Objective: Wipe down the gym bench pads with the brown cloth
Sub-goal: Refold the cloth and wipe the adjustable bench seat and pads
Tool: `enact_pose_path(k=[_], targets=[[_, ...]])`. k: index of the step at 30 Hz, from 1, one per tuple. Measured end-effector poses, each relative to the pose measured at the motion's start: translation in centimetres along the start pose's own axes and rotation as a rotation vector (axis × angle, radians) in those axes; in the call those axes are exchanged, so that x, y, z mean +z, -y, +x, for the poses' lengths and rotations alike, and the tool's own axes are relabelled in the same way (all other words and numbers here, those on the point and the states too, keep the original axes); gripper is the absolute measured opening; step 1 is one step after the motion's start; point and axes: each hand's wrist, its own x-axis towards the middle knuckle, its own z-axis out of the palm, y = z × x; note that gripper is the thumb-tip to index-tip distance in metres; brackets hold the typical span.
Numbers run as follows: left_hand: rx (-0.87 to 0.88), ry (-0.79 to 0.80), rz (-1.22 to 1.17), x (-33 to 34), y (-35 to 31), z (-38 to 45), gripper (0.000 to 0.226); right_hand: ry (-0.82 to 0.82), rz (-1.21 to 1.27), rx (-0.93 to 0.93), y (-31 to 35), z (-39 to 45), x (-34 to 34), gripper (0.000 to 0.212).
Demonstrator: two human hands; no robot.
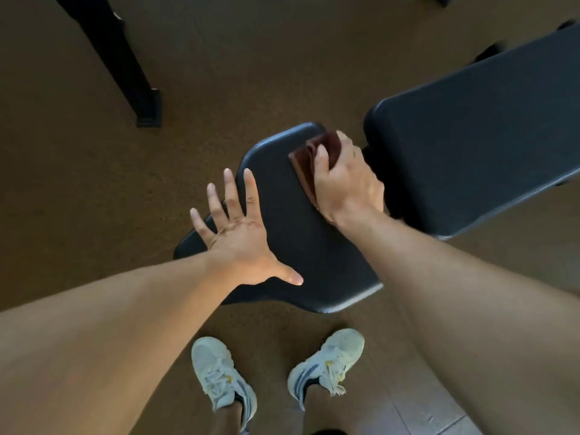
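Observation:
A black seat pad [292,221] of the gym bench lies in the middle of the view, with the longer black back pad [477,130] beyond it to the right. The folded brown cloth [306,158] lies on the far right part of the seat pad. My right hand [345,180] holds it, fingers curled over its top, and presses it on the pad. My left hand [238,227] is spread flat with straight fingers over the seat pad's left edge, thumb out toward the pad's near side.
Brown carpet floor [78,183] surrounds the bench. A black machine leg with a foot [138,86] stands at the upper left. My two white sneakers [219,375] stand just in front of the seat pad. Black bench frame parts [489,51] show behind the back pad.

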Motion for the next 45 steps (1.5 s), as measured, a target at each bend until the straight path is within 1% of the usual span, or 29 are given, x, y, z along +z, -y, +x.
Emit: enact_pose_path(k=[3,5,8,11,13,16,21,23,25,29,31,32,34,37,40,42,45], targets=[[-0.035,0.012,0.016,0.0,-0.3,-0.1,0.181,0.033,0.059,-0.054,3.4,4.4,0.0,0.062],[-0.054,0.014,0.015,-0.2,-0.5,-0.3,0.181,0.016,0.082,-0.092,3.6,4.4,0.4,0.063],[-0.064,0.031,-0.009,-0.8,-0.9,-1.0,0.181,0.003,0.061,-0.138,-1.9,-1.9,0.4,0.066],[-0.1,0.063,-0.006,-1.2,-1.3,-1.3,0.182,0.072,0.11,-0.013,-8.2,-10.0,-0.3,0.069],[-0.13,0.066,0.002,-1.3,-1.6,-1.3,0.182,0.086,0.129,0.031,-9.5,-11.1,-0.3,0.072],[-0.142,0.075,0.011,-1.4,-1.8,-1.4,0.181,0.069,0.133,0.016,-7.0,-6.9,-0.2,0.068],[-0.157,0.052,0.031,-1.0,-1.9,-1.1,0.182,0.09,0.214,-0.123,1.6,4.2,-0.1,0.062],[-0.158,0.037,0.041,-0.8,-1.9,-1.1,0.182,0.096,0.225,-0.195,2.3,5.4,0.3,0.062],[-0.152,0.031,0.038,-0.9,-2.0,-1.1,0.183,0.111,0.236,-0.254,-0.7,3.4,0.1,0.062],[-0.134,0.034,0.044,-0.7,-1.7,-1.3,0.181,0.13,0.153,-0.206,-10.0,-8.4,-0.5,0.066],[-0.133,0.025,0.039,-0.6,-1.6,-1.2,0.179,0.139,0.114,-0.206,-12.3,-12.0,-0.1,0.068],[-0.13,0.023,0.033,-0.6,-1.6,-1.2,0.179,0.137,0.102,-0.208,-12.6,-12.2,0.1,0.07],[-0.109,0.021,0.024,-0.4,-1.3,-1.2,0.179,0.118,0.11,-0.195,-11.4,-10.3,0.0,0.069],[-0.071,-0.026,0.016,0.0,-0.6,-0.8,0.18,0.097,0.179,-0.242,-7.1,-3.6,-0.2,0.069],[-0.046,-0.045,0.017,0.4,-0.4,-0.6,0.181,0.067,0.114,-0.238,-1.9,1.3,0.0,0.069],[-0.016,-0.084,0.021,0.8,0.1,-0.3,0.181,0.026,0.04,-0.241,-0.7,1.0,0.9,0.069],[0.079,-0.171,0.007,1.3,1.0,-0.7,0.175,-0.038,-0.106,-0.315,-3.8,-4.2,1.4,0.067]])
